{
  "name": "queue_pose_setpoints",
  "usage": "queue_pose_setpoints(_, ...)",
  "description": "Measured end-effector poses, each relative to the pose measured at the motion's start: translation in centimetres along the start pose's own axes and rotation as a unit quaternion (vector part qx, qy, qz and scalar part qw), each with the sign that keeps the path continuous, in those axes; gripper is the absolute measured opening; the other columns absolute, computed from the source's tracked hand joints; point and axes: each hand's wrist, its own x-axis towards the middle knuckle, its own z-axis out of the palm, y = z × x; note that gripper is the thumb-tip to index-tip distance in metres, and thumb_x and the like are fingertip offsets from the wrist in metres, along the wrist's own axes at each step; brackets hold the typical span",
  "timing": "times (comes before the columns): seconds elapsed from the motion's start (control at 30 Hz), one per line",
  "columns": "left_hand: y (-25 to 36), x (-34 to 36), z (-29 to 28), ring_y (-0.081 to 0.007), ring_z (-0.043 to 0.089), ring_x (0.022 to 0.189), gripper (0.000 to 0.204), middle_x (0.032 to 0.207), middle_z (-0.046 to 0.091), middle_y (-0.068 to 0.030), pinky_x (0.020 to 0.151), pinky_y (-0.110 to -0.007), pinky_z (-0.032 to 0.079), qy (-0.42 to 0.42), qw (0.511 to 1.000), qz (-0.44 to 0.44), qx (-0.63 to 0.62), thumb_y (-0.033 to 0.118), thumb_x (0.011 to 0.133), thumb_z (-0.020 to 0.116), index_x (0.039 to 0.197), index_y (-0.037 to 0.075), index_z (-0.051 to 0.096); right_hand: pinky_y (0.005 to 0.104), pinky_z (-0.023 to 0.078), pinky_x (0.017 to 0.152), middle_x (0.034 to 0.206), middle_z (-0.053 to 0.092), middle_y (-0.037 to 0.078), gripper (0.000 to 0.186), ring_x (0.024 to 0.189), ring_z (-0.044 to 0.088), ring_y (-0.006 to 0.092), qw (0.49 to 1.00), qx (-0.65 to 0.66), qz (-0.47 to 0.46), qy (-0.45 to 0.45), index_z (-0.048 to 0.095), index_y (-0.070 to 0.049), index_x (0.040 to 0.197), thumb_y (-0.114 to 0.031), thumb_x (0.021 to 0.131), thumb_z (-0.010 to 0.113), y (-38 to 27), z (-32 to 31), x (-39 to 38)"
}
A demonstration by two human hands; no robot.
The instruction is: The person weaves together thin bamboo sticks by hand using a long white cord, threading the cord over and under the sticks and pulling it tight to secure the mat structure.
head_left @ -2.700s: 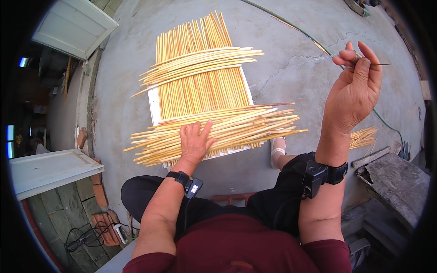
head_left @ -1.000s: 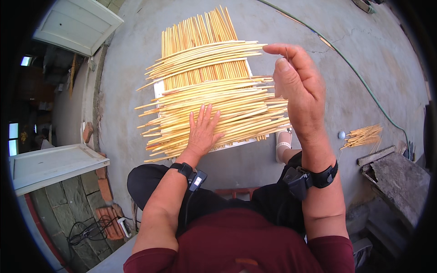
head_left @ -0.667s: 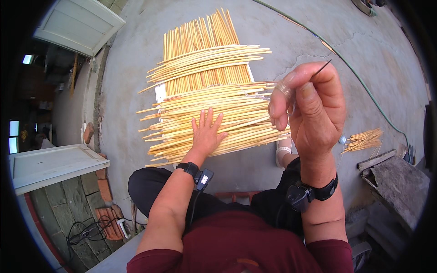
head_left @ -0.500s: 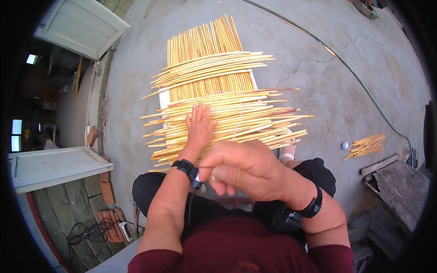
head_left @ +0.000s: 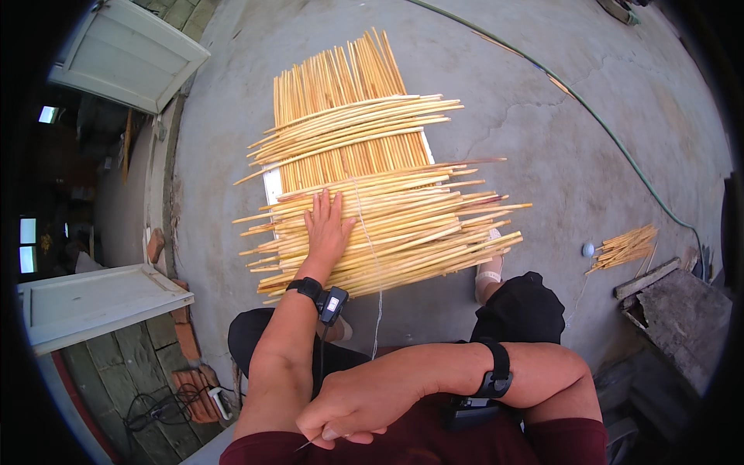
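My left hand [head_left: 328,229] lies flat, fingers spread, on a wide layer of pale straw-coloured stalks [head_left: 426,219] placed crosswise. Beneath them are lengthwise stalks [head_left: 349,81] lined up side by side, with a white edge [head_left: 272,184] showing at the side. A white thread [head_left: 368,240] crosses the crosswise stalks and runs down behind my right forearm. Close to my body, my right hand [head_left: 353,404] is closed in a pinch on a thin, dark needle [head_left: 301,446], whose tip pokes out. Whether the thread reaches the needle is hidden.
Another crosswise bundle of stalks [head_left: 349,128] lies farther up. To the right are a short-stalk pile [head_left: 626,248], a pale blue ball [head_left: 588,249], and a long green hose [head_left: 597,116]. White doors [head_left: 128,58] stand at the left, near bricks and a cable [head_left: 159,407].
My right hand has drawn back toward my body and left, from above the near stalks. The thread now stretches down from the stalks toward me. My left hand stays on the stalks.
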Motion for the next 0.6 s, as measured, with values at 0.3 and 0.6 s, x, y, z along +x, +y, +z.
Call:
queue_pose_setpoints(0.3,-0.3,-2.0,-3.1,-0.0373,-0.002,0.152,0.086,0.165,-0.001,-0.0191,0.118,-0.060,0.005,-0.158,0.986,-0.027,0.039,0.061,0.094,0.049,0.159,0.017,0.014,0.0305,0.045,0.053,0.065,0.062,0.008,0.017,0.050,0.058,0.0150,0.999,0.032,0.012,0.005,0.056,-0.001,0.095,-0.013,0.097,0.044,-1.7,-1.2,1.3)
queue_pose_setpoints(0.6,0.1,-1.4,-4.0,-0.0407,-0.007,0.151,0.096,0.163,-0.008,-0.0216,0.117,-0.062,0.007,-0.240,0.968,-0.071,0.024,0.069,0.093,0.044,0.159,0.012,0.004,0.0294,0.045,0.057,0.070,0.062,0.008,0.019,0.054,0.057,0.0143,0.998,0.031,0.027,0.056,0.055,-0.001,0.098,-0.015,0.098,0.041,-0.7,-2.3,1.3)
